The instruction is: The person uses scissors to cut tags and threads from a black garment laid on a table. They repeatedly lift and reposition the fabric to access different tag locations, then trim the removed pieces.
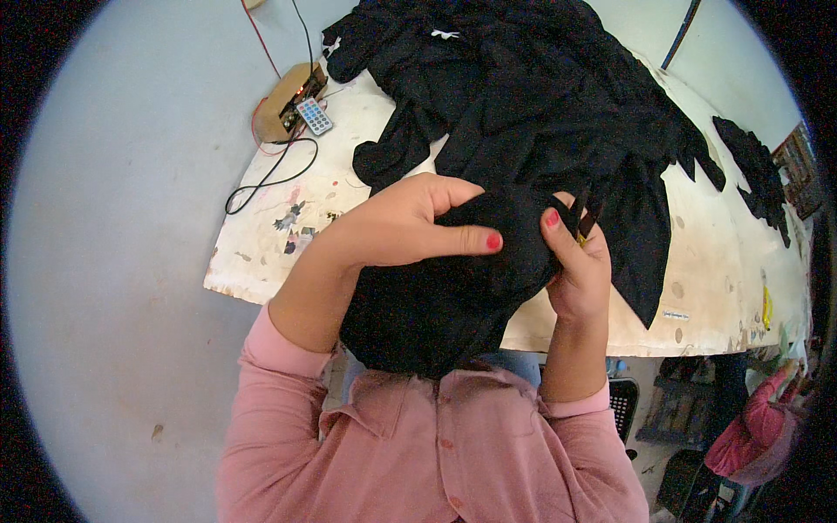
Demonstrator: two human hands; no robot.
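Observation:
A black cloth piece (436, 305) is stretched between my two hands and hangs down in front of my shirt. My left hand (410, 222) is closed on it, the thumb lying over the fabric and the fingertips hidden behind. My right hand (580, 270) pinches the cloth's right side with the thumb on top. Out of the same hand stick the dark, pointed blades of what look like thread snips (593, 209), with a yellowish bit at their base. Beyond my hands spreads a large heap of black fabric (540, 78).
The pale, stained table (706, 296) lies under the fabric. At its left stand a brown box (288, 105) with wires and a small remote control (314, 116). More black cloth (754, 174) and a yellow item (766, 309) lie at right. A person in pink (754, 436) is at lower right.

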